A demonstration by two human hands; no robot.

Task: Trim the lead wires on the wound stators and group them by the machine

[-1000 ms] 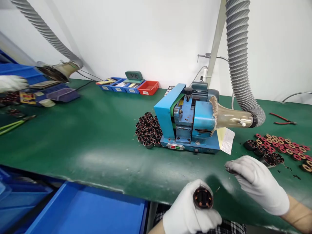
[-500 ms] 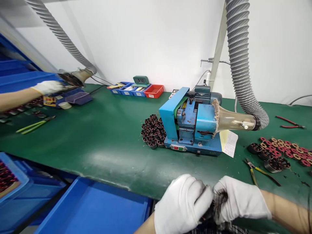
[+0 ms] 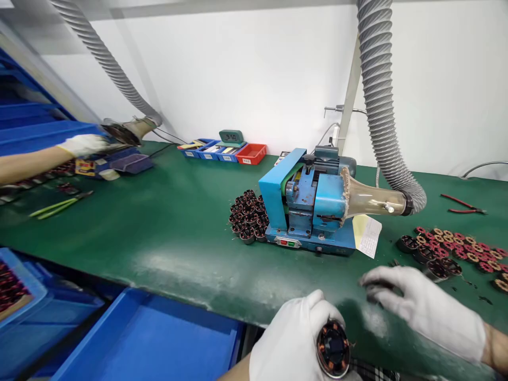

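Observation:
My left hand (image 3: 291,338), in a white glove, is closed around a round motor stator (image 3: 333,349) at the bottom centre. Copper windings show inside its metal ring, which faces up towards me. Some distance to the right, my gloved right hand (image 3: 416,304) hovers over the bench with fingers stretched and thumb apart, holding nothing I can see. Its fingertips are dark with dirt. Beneath and behind this hand, only the tip of a pair of pliers (image 3: 393,262) shows; the handles are hidden. Several similar ringed parts (image 3: 408,244) sit just beyond the hand.
A blue belt machine (image 3: 305,206) with a suction hose (image 3: 377,95) stands on the green bench (image 3: 178,227). Stators (image 3: 248,217) cluster at its left. Small red and tan cores (image 3: 456,246) and red pliers (image 3: 464,206) lie right. Another person's gloved hand (image 3: 85,144) works far left. Below is a blue bin (image 3: 159,333).
My right hand has let go of the part and moved right, its fingers opening above the pliers. My left hand keeps the stator, now turned into view.

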